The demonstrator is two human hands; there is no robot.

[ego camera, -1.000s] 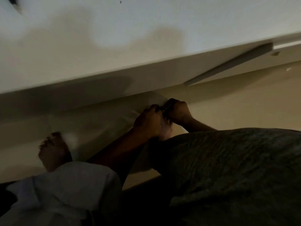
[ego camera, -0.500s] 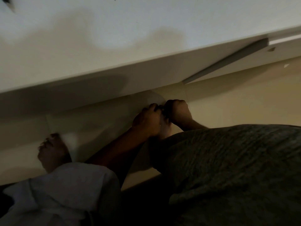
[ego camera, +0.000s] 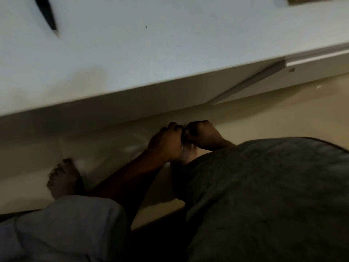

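Both hands met mid-frame, the left hand (ego camera: 166, 143) and right hand (ego camera: 204, 135) curled tight, pinching a clear plastic bag (ego camera: 113, 148) on the floor (ego camera: 283, 114), which looked not yet opened.

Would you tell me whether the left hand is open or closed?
Closed: the left hand has its fingers curled, knuckles against the right hand; anything pinched is too dark to see.

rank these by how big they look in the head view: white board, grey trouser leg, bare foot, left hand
1. white board
2. grey trouser leg, close to the camera, so enlarged
3. bare foot and left hand look about alike, not ranked
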